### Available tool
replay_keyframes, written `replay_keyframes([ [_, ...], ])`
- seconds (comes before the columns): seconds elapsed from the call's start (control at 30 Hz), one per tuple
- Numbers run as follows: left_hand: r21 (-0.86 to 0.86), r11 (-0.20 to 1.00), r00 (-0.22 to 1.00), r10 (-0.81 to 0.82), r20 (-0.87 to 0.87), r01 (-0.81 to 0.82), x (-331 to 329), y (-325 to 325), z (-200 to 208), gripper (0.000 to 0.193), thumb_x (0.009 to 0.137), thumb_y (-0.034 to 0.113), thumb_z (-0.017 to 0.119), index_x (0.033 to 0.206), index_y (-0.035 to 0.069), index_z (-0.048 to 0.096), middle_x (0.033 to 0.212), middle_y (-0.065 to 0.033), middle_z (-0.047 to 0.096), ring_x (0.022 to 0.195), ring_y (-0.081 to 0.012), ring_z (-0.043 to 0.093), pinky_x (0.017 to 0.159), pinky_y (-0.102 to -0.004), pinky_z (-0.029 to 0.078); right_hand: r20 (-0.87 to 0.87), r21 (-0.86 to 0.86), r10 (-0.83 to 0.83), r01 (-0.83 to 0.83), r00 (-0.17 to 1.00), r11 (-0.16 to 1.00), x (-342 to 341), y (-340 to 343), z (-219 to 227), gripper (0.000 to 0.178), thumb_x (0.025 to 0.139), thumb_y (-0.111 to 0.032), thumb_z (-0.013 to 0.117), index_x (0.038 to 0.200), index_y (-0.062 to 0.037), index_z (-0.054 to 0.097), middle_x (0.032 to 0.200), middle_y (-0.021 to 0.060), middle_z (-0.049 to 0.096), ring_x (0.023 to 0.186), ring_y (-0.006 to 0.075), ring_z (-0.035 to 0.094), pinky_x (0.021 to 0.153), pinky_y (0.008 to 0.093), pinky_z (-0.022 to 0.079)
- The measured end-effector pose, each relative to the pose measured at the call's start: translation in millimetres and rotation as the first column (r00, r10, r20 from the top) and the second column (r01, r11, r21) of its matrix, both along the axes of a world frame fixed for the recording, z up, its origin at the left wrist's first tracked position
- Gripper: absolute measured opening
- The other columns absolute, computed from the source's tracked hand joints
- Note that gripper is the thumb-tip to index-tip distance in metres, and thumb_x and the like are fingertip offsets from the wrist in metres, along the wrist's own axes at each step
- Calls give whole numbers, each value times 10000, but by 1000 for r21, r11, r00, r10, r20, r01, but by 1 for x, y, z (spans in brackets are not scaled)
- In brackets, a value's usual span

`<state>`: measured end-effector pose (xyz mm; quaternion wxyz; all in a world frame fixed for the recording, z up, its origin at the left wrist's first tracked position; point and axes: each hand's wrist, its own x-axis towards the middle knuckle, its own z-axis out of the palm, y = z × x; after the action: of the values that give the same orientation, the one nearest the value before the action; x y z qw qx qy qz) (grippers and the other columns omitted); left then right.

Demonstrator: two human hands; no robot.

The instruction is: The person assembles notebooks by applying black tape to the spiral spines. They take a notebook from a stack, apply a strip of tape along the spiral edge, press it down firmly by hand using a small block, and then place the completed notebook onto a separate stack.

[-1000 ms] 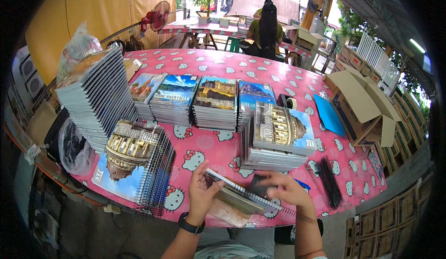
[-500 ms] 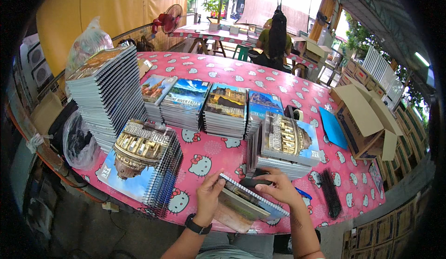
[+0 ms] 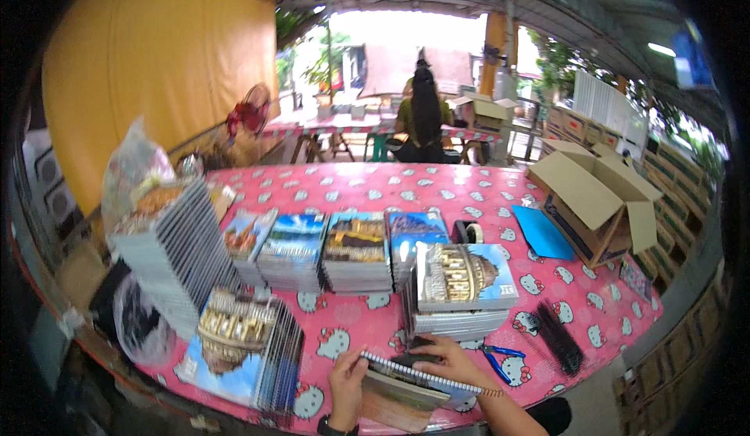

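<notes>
My left hand (image 3: pixel 348 381) is closed on the upper left corner of a spiral notebook (image 3: pixel 406 397), held tilted at the table's near edge. A white-edged row of binding holes runs along its top side, and a thin wire coil (image 3: pixel 492 393) sticks out past the right end. Bent over that bound edge, my right hand (image 3: pixel 447 360) has its fingers closed around a small dark object (image 3: pixel 408 359) that I cannot make out. Just beyond it stands a stack of notebooks (image 3: pixel 465 276) with a domed building on the cover. Blue-handled pliers (image 3: pixel 502 363) lie to the right.
More notebook stacks stand left (image 3: pixel 234 350), far left (image 3: pixel 176 256) and in a row behind (image 3: pixel 355 252). Black binding coils (image 3: pixel 558 338), a tape roll (image 3: pixel 469 233), a blue sheet (image 3: pixel 543 233) and an open carton (image 3: pixel 598 201) are to the right. A person (image 3: pixel 422 116) sits at a farther table.
The view has tilted up and turned, so the table and my hands sit lower in it. Both hands keep hold as before. The pliers show more fully, and the coil end now shows.
</notes>
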<state>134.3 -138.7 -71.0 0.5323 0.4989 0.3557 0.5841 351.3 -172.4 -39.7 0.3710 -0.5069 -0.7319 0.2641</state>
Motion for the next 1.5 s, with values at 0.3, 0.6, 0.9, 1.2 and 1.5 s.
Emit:
replay_keyframes([
  [0.3,-21,998,999,-52,-11,52,3,8,18,308,831,97,615,1113,-21,583,831,-7,555,840,-107,519,766,-233,402,670,11,-95,119,736,993,80,-61,-38,425,777,-289,648,1157,-122,558,1335,179,388,1178,379,399,985,444,348],
  [0.6,-61,996,998,-63,-25,62,12,-9,44,247,806,143,636,1015,18,598,890,-31,592,855,-143,525,829,-334,367,-687,707,65,644,724,292,65,-122,151,852,821,-586,437,1370,34,238,1428,198,249,1333,298,232,1087,365,166],
  [0.9,-49,995,977,-93,-193,85,23,-27,57,219,795,48,652,1001,-21,624,825,-32,597,733,-89,528,678,-237,423,-815,450,-89,723,573,525,67,-120,130,639,825,-348,547,1318,-1,335,1333,185,371,1227,279,367,1030,369,266],
  [1.2,470,860,963,-82,-256,198,48,-48,83,195,719,-29,669,908,16,644,772,-75,638,761,-209,594,766,-318,477,-79,369,-225,238,971,898,-20,-90,86,320,750,-162,692,1035,-48,603,939,100,570,876,267,547,772,343,450],
  [1.5,453,841,951,-211,-227,295,36,-49,67,173,774,-14,650,946,-13,628,891,-106,630,853,-165,591,767,-279,455,-39,343,-191,193,981,919,-27,-85,86,238,751,-153,689,922,-21,588,842,109,531,812,280,535,692,347,449],
])
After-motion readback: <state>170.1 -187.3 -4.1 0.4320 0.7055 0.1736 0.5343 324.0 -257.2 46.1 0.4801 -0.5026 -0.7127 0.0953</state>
